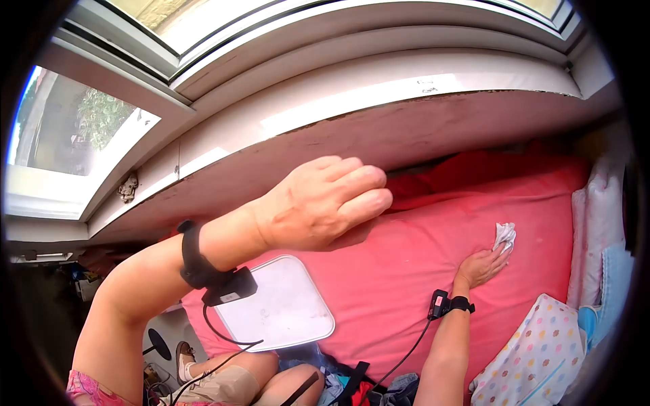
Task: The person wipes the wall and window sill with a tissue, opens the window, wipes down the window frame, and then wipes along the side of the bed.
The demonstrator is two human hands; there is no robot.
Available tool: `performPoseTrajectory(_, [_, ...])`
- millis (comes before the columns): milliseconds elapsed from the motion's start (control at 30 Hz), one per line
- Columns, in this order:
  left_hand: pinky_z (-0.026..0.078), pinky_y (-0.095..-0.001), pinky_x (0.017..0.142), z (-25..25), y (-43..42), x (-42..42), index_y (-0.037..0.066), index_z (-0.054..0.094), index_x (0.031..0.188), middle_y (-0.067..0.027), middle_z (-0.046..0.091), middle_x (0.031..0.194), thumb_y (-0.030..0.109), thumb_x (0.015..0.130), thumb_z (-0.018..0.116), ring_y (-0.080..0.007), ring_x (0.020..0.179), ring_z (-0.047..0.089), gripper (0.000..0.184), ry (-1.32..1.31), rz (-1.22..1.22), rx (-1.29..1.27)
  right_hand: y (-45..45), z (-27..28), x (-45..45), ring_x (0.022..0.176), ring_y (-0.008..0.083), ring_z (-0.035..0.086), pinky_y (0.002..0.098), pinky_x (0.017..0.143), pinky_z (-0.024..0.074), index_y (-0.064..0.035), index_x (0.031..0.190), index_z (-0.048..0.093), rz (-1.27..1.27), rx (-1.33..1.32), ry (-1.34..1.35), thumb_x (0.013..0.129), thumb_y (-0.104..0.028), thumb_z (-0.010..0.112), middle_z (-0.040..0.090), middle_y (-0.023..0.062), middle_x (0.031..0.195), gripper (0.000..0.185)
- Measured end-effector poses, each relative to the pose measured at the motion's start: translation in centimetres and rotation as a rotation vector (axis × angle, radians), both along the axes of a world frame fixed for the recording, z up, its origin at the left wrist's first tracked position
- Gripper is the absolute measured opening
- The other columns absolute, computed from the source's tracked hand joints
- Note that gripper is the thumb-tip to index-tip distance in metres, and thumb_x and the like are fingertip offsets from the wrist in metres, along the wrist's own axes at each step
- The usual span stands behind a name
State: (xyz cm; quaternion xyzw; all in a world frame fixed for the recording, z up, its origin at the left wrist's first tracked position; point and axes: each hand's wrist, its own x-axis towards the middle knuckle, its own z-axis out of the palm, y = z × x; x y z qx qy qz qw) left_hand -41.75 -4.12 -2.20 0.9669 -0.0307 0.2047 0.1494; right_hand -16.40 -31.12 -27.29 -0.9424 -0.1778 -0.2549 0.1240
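My left hand (332, 203) is raised over the pink sheet (420, 264), in front of the window ledge. Its fingers are curled into a fist, back of the hand toward me, so its inside is hidden. Farther right, my right hand (483, 266) rests low on the sheet. Under and between its fingertips is a crumpled white cloth or tissue (504, 235), part of which sticks out past the fingers. Below my left wrist, a white rounded board or tray (277, 304) lies on the sheet near my knees.
A window sill (379, 84) with chipped edges runs behind the bed. At the right are a folded white quilt (596, 230) and a dotted cloth (535, 352). Black wrist devices (230, 287) trail cables toward my lap. Clothes (399, 389) lie near my legs.
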Motion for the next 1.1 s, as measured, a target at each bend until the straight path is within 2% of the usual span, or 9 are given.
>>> performPoseTrajectory(100, [0.048, -0.0353, 0.063, -6.5, -1.5, -11.0, 0.006, 0.052, 0.094, -0.0105, 0.053, 0.091, 0.006, 0.070, 0.066, -0.0269, 0.074, 0.056, 0.028, 0.315, 0.124, -0.130, -0.1, -0.1, 0.1, 0.124, 0.0331, 0.040, 0.0438, 0.107, 0.0286, -0.0013, 0.127, 0.047, -0.019, 0.005, 0.013, 0.084, -0.008, 0.047, 0.042, 0.0177, 0.135, 0.043])
performPoseTrajectory(267, [0.045, -0.0408, 0.082, -16.8, -1.9, -29.3, 0.004, 0.053, 0.099, -0.0152, 0.053, 0.102, 0.015, 0.082, 0.056, -0.0353, 0.090, 0.054, 0.020, 0.643, 0.646, -0.227, -2.5, 0.4, 1.9, 0.118, 0.0324, 0.046, 0.0428, 0.101, 0.0332, -0.0038, 0.121, 0.054, 0.062, 0.041, 0.070, 0.084, -0.009, 0.049, 0.050, 0.0176, 0.127, 0.037])
performPoseTrajectory(333, [0.045, -0.0431, 0.080, -21.1, -2.7, -33.1, 0.004, 0.054, 0.101, -0.0173, 0.055, 0.102, 0.018, 0.086, 0.051, -0.0356, 0.091, 0.054, 0.021, 0.563, 0.858, -0.323, -3.7, 0.8, 3.2, 0.110, 0.0327, 0.051, 0.0414, 0.094, 0.0386, -0.0022, 0.112, 0.061, 0.111, 0.139, 0.302, 0.084, -0.012, 0.053, 0.057, 0.0184, 0.116, 0.031])
performPoseTrajectory(400, [0.044, -0.0442, 0.079, -25.3, -4.0, -35.4, 0.003, 0.054, 0.100, -0.0187, 0.056, 0.101, 0.023, 0.089, 0.045, -0.0370, 0.093, 0.054, 0.025, 0.256, 1.381, -0.575, -3.8, 1.3, 2.3, 0.099, 0.0337, 0.055, 0.0419, 0.087, 0.0427, -0.0007, 0.104, 0.064, 0.091, 0.306, 0.427, 0.082, -0.015, 0.056, 0.061, 0.0204, 0.103, 0.027])
performPoseTrajectory(500, [0.043, -0.0458, 0.078, -25.6, -5.0, -33.5, 0.004, 0.054, 0.097, -0.0179, 0.057, 0.100, 0.026, 0.090, 0.042, -0.0366, 0.093, 0.054, 0.026, 0.312, 1.464, -0.460, -0.1, 1.8, -4.6, 0.091, 0.0354, 0.056, 0.0427, 0.079, 0.0445, 0.0011, 0.101, 0.064, 0.100, 0.309, 0.460, 0.082, -0.015, 0.058, 0.060, 0.0218, 0.094, 0.026])
performPoseTrajectory(667, [0.043, -0.0463, 0.075, -25.6, -4.7, -32.4, 0.006, 0.054, 0.091, -0.0147, 0.059, 0.095, 0.027, 0.088, 0.045, -0.0356, 0.090, 0.055, 0.023, 0.354, 1.489, -0.443, 10.1, 2.4, -24.1, 0.087, 0.0358, 0.055, 0.0431, 0.077, 0.0447, 0.0006, 0.100, 0.061, 0.508, 0.340, 0.420, 0.080, -0.008, 0.059, 0.056, 0.0201, 0.092, 0.022])
performPoseTrajectory(800, [0.046, -0.0465, 0.072, -26.0, -4.4, -32.5, 0.005, 0.056, 0.091, -0.0152, 0.059, 0.095, 0.022, 0.084, 0.044, -0.0355, 0.086, 0.057, 0.021, 0.459, 1.433, -0.359, 14.5, 3.0, -34.5, 0.087, 0.0347, 0.055, 0.0415, 0.076, 0.0456, -0.0014, 0.101, 0.061, 0.882, 0.153, 0.941, 0.079, -0.004, 0.059, 0.055, 0.0183, 0.093, 0.022])
performPoseTrajectory(900, [0.047, -0.0468, 0.071, -26.0, -3.2, -32.9, 0.005, 0.057, 0.092, -0.0156, 0.060, 0.093, 0.019, 0.082, 0.044, -0.0360, 0.083, 0.059, 0.022, 0.565, 1.333, -0.342, 14.5, 7.4, -33.3, 0.088, 0.0337, 0.056, 0.0396, 0.076, 0.0464, -0.0033, 0.102, 0.062, 0.927, 0.317, 0.974, 0.079, -0.004, 0.059, 0.056, 0.0172, 0.094, 0.024])
performPoseTrajectory(1100, [0.047, -0.0477, 0.074, -26.3, -2.9, -33.3, 0.004, 0.061, 0.093, -0.0180, 0.062, 0.089, 0.020, 0.080, 0.045, -0.0371, 0.081, 0.059, 0.026, 0.579, 1.201, -0.421, -3.0, 6.7, -19.6, 0.090, 0.0350, 0.058, 0.0408, 0.077, 0.0465, 0.0027, 0.109, 0.056, 0.145, 0.251, 0.268, 0.083, -0.003, 0.055, 0.059, 0.0191, 0.097, 0.027])
